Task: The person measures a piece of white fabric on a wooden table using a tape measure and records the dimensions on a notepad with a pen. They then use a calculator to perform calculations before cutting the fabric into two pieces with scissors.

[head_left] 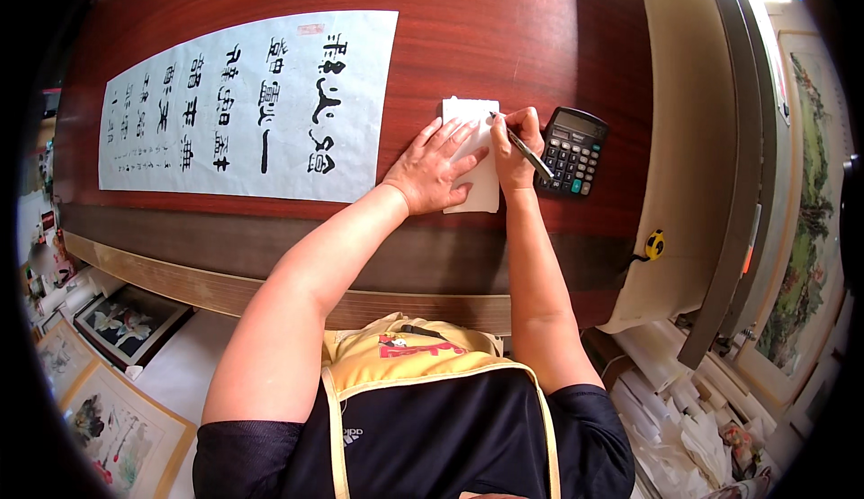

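A small white notepad (481, 179) lies on the dark red wooden table (486, 22). Spread across its left part is my left hand (434, 168), palm down with the fingers apart, pressing on the paper. My right hand (519, 146) is closed round a dark pen (531, 157), whose tip meets the pad near its upper right. Just right of that hand sits a black calculator (573, 152) with grey and green keys. Left of my left hand lies a long white calligraphy sheet (243, 107) with black brush characters and a small red seal.
A yellow tape measure (654, 245) rests on the beige surface at the right. Rolled papers (661, 364) are heaped at the lower right, below a hanging landscape painting (805, 202). Framed pictures (135, 323) stand at the lower left. The table's near edge runs under my forearms.
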Tool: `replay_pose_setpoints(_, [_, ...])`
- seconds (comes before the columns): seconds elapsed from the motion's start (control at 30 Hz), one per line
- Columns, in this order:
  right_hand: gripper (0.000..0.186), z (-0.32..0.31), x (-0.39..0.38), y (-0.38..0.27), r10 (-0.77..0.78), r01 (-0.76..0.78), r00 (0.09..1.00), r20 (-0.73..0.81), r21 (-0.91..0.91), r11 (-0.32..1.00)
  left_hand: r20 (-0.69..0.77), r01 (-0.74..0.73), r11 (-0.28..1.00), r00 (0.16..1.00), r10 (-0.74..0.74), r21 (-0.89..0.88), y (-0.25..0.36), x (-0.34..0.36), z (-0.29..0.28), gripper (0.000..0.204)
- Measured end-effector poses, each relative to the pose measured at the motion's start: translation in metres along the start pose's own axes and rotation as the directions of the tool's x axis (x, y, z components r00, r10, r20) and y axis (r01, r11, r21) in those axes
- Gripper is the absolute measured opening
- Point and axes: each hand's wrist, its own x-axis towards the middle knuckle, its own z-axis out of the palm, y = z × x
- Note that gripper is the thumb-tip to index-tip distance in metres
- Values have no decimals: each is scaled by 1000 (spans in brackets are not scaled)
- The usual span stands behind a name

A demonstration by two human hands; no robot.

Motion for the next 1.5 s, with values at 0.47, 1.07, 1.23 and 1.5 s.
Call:
replay_pose_setpoints(0.47, [21, 1, 2, -8, -71, 71, 997, -1, -109, 991, -3, -9, 1000, 1000, 9, 20, 0, 1, -1, 61])
replay_pose_setpoints(1.07, [22, 0, 3, -5, -50, 50, 999, 2, -112, 992, -4, 6, 1000, 1000, -6, -8, 0, 0, 1, 62])
replay_pose_setpoints(1.23, [18, -12, 1, -6, 71, -85, 995, 65, 256, 963, 22, 11, 998, 1000, -10, -56, 0, 2, -3, 62])
replay_pose_setpoints(1.5, [16, -100, -34, -52, 153, -102, 965, -212, 234, 967, 2, -5, 999, 1000, 5, -40, -1, 0, 0, 62])
